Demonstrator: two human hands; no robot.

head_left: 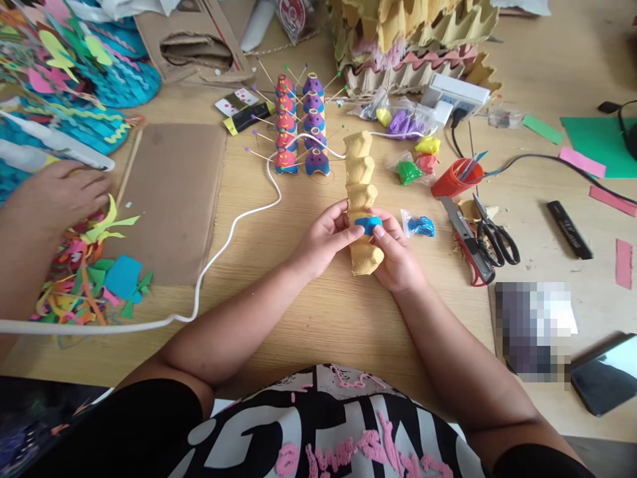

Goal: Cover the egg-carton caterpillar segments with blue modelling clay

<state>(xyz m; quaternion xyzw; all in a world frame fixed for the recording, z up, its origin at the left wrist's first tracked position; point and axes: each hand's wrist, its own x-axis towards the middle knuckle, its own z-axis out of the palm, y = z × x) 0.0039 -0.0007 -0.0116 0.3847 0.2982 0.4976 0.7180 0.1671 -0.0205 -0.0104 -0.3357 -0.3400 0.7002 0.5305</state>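
A yellow egg carton strip (360,170), a single row of several cups, lies lengthwise in front of me. My left hand (322,240) grips its left side, with the thumb on a lump of blue modelling clay (368,224). From the other side, my right hand (398,255) holds the strip and presses its thumb against the same clay. The clay covers one cup near the strip's lower end. Fingers under the strip are hidden. Just right of my right hand sits a small bag of blue clay (422,226).
Behind stand red-faced (285,159) and purple-faced (316,161) carton caterpillars with pin legs. A white cable (233,229) crosses the table. Scissors (492,236), a box cutter (470,245) and a red cup (450,178) lie right. Another person's hand (60,192) touches paper scraps at left.
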